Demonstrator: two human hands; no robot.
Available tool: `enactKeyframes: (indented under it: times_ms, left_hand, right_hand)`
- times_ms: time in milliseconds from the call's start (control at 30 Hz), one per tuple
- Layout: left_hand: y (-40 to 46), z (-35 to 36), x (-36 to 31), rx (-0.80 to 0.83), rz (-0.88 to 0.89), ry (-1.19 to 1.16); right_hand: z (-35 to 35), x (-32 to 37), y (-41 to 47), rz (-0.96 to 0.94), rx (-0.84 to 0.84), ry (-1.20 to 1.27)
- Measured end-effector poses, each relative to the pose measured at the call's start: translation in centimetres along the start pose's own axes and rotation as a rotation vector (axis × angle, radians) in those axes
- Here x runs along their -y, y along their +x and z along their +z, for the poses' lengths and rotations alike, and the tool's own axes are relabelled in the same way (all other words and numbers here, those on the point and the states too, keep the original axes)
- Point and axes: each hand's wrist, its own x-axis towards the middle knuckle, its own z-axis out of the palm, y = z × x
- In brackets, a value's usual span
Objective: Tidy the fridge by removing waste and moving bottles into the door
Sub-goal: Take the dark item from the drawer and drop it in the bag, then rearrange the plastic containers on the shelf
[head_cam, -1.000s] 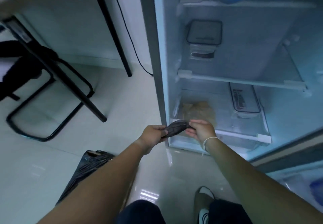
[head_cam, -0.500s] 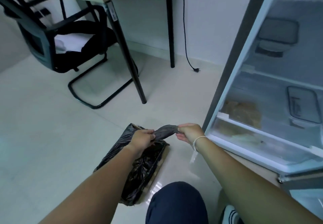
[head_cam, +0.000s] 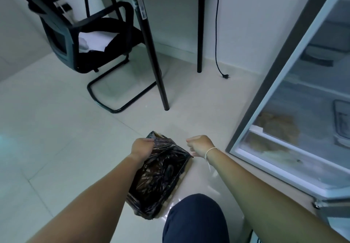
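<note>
A crumpled black rubbish bag (head_cam: 159, 176) lies on the pale tiled floor in front of my knee. My left hand (head_cam: 143, 147) grips its rim at the upper left. My right hand (head_cam: 200, 146) is curled at the bag's right corner and seems to pinch the edge, so the rim is stretched taut between both hands. The dark limp piece of waste is out of sight. At the right stands the open fridge (head_cam: 280, 83). Its bottom drawer (head_cam: 274, 153) shows something brown (head_cam: 278, 127), with a lidded container (head_cam: 342, 119) beside it.
A black cantilever chair (head_cam: 85, 40) with white paper on its seat stands at the back left, under a wooden table with black legs (head_cam: 155, 62). A loose power plug (head_cam: 225, 76) lies on the floor by the wall. My knee (head_cam: 195, 218) is just below the bag.
I turned from the fridge down to the floor. Both hands carried the dark waste to the bag; now it is gone from view and the hands hold the bag's rim.
</note>
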Motion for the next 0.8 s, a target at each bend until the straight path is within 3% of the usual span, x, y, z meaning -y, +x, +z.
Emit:
enactKeyframes:
  times_ms: [200, 800]
  left_hand:
    - [-1.4, 3.4, -3.2, 0.071, 0.091, -0.058]
    - [-15.4, 22.5, -14.9, 0.538, 0.429, 0.100]
  right_hand:
    - [-5.0, -1.2, -0.6, 0.019, -0.114, 0.040]
    - [-27.4, -8.1, -10.9, 0.009, -0.531, 0.119]
